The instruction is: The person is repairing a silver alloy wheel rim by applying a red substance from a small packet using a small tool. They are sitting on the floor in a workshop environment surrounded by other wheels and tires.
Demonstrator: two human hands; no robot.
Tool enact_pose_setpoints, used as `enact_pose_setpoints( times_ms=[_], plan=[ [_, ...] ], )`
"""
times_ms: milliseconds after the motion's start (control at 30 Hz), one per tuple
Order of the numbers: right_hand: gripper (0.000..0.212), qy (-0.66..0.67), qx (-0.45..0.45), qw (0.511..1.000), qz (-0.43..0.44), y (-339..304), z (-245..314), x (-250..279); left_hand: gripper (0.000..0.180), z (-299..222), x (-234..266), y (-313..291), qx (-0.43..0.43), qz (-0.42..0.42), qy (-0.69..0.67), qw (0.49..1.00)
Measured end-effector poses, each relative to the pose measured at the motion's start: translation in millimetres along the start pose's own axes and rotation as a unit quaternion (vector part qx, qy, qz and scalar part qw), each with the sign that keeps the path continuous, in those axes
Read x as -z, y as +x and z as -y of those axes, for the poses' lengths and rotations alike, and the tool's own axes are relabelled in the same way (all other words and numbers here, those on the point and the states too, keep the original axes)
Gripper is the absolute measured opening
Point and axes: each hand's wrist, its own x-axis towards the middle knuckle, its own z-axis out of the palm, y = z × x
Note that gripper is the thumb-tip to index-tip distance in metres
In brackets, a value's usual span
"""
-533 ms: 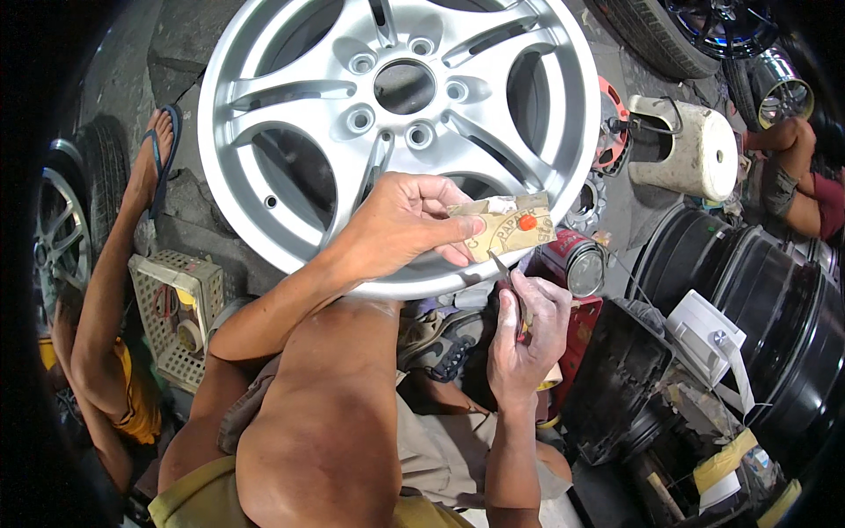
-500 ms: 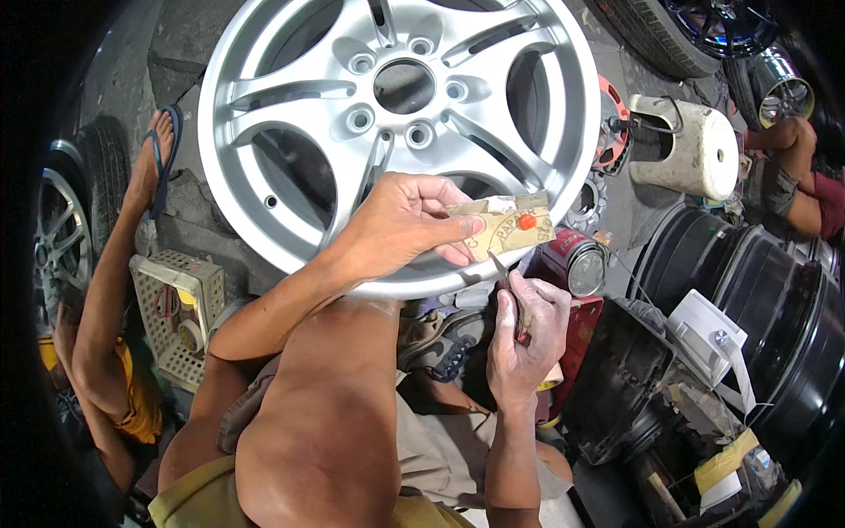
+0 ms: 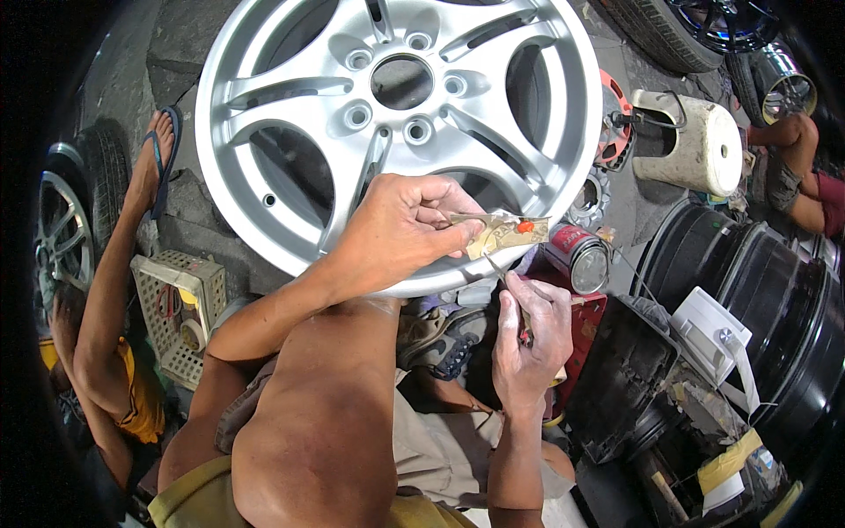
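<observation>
Left hand [image 3: 400, 231]: fingers clamped on tan card [image 3: 502, 233] with orange dab | right hand [image 3: 526, 330]: fingers closed round thin tool [image 3: 506, 282], tip at card | silver wheel [image 3: 352, 114] behind | red can [image 3: 576, 255] right.

The left forearm comes up from the lower left and crosses toward the centre, wrist bent slightly. The left hand [image 3: 400, 231] is curled, thumb and fingertips [image 3: 459, 220] pinched together in a tight grip, knuckles up. The right forearm rises nearly straight from the lower edge. The right hand [image 3: 528, 339] sits just below the left, fingers folded in a closed grip, thumb pressed along them
</observation>
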Motion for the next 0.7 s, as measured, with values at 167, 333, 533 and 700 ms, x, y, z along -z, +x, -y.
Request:
enact_pose_setpoints(
  times_ms=[167, 333, 533, 700],
  plan=[
    [0.02, 0.009, 0.002, 1.0, 0.005, 2, -3, 1, 0.016, 2, -1, -1, -0.002, 0.008, 0.03, 1.0],
    [0.021, 0.059, -0.005, 0.998, -0.009, 2, -9, 1, 0.015, 0, 1, -1, -0.01, 0.013, 0.059, 0.998],
    [0.011, 0.141, -0.137, 0.98, 0.04, -1, -11, 1, 0.014, 6, 2, -1, -0.048, 0.047, 0.068, 0.995],
    [0.012, 0.19, -0.161, 0.967, 0.058, -5, -13, 1, 0.016, 6, 2, 0, -0.031, 0.038, 0.032, 0.998]
  ],
)
